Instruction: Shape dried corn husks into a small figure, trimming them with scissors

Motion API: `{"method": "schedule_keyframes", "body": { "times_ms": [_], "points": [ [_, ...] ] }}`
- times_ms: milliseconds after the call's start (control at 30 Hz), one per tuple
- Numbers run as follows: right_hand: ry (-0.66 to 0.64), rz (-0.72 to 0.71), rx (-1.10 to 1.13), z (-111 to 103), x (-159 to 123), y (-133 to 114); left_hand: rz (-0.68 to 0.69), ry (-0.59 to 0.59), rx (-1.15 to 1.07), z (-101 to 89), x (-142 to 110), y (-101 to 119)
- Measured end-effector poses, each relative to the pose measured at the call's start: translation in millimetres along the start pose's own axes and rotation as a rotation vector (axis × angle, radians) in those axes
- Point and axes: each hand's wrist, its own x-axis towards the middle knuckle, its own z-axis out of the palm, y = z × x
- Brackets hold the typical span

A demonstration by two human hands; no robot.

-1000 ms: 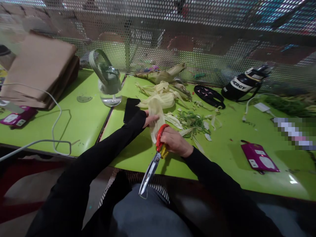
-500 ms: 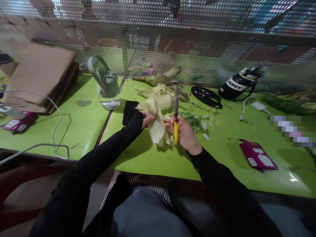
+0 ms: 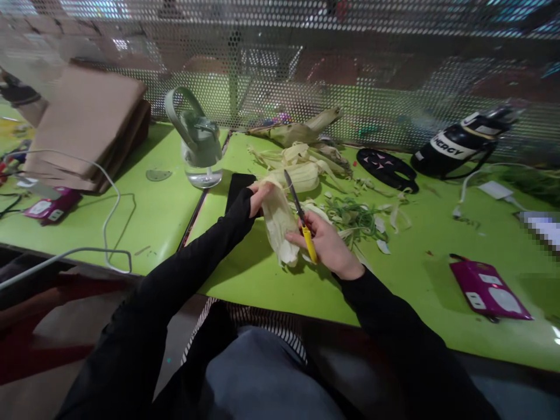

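Observation:
My left hand [image 3: 259,197] is closed on the upper end of a pale corn husk [image 3: 279,224], which hangs down toward the table's front. My right hand [image 3: 326,242] grips the yellow handles of a pair of scissors [image 3: 308,242], with the blades pointing up and away to the left. Its thumb touches the husk's right edge. Behind the hands lies a heap of corn husks [image 3: 301,175], and a long dried husk [image 3: 301,129] rests at the mesh. Green shreds [image 3: 352,216] lie just right of my right hand. A black phone [image 3: 238,189] is partly hidden by my left hand.
A clear bottle with a green handle [image 3: 202,151] stands left; brown paper bags [image 3: 85,125] lie beyond it. To the right are a black oval object [image 3: 385,169], a black bottle [image 3: 457,149] and a purple device [image 3: 490,289]. A perforated metal screen [image 3: 280,70] borders the back.
The scissors have tilted from upright to leaning left, and my right thumb has come onto the husk. The husk looks flatter and more spread out. The view has shifted slightly.

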Motion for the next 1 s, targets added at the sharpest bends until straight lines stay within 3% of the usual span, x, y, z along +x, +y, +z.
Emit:
{"method": "schedule_keyframes", "body": {
  "times_ms": [133, 433, 1000],
  "points": [
    [-0.051, 0.047, 0.05, -0.4, -2.8, -1.7, 0.033, 0.045, 0.03, -3.5, 4.5, -2.5],
    [-0.075, 0.114, 0.071, -2.6, -6.2, 0.8, -0.008, 0.022, -0.049, -8.8, 2.6, 4.7],
    [-0.005, 0.072, 0.003, 0.2, -3.6, 6.3, 0.01, 0.096, -0.088, -16.5, 9.5, 14.2]
  ]
}}
